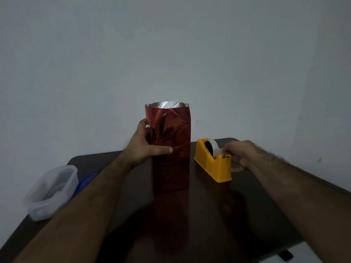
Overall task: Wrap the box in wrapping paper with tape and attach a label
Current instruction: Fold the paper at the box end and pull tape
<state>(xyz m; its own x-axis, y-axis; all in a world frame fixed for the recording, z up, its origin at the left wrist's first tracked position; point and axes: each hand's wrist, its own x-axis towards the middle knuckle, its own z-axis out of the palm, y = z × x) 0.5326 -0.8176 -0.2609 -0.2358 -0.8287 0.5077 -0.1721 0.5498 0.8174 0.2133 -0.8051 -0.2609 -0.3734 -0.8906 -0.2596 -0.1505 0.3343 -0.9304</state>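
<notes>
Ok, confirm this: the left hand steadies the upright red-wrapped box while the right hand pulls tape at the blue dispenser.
One detail is wrong: the dispenser is yellow, not blue, as the head view shows. The rest holds: the left hand steadies the upright red-wrapped box, and the right hand is at the tape.

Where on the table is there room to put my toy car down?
The dark table is bare in front of the red wrapped box, between the two forearms. Behind the yellow tape dispenser there is a bare strip too. It is crowded on the left by the clear plastic container and around the left hand and right hand.
</notes>
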